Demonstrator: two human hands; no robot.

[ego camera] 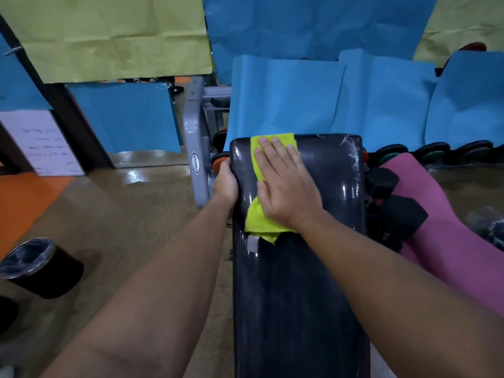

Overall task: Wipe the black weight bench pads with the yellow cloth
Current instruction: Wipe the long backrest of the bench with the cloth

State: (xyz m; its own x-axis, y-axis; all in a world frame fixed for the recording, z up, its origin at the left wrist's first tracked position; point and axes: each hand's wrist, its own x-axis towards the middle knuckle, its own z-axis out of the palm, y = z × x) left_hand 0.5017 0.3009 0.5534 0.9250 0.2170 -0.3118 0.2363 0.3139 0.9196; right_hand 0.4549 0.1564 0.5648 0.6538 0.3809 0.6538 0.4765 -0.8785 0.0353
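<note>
brand badge: "matrix", in dark capitals on a small oval badge (195, 162), the letters running vertically
badge stands on: the grey metal frame upright (194, 148) just left of the black bench pad, left of centre in the frame
paper notice: a white sheet (46, 144) at the left edge of the frame, middle height, bears several lines of dark handwriting
notice wording: too blurred and too small to read
notice stands on: the wall surface at far left, below a blue sheet
other text, numbers or signs: none that can be read
</note>
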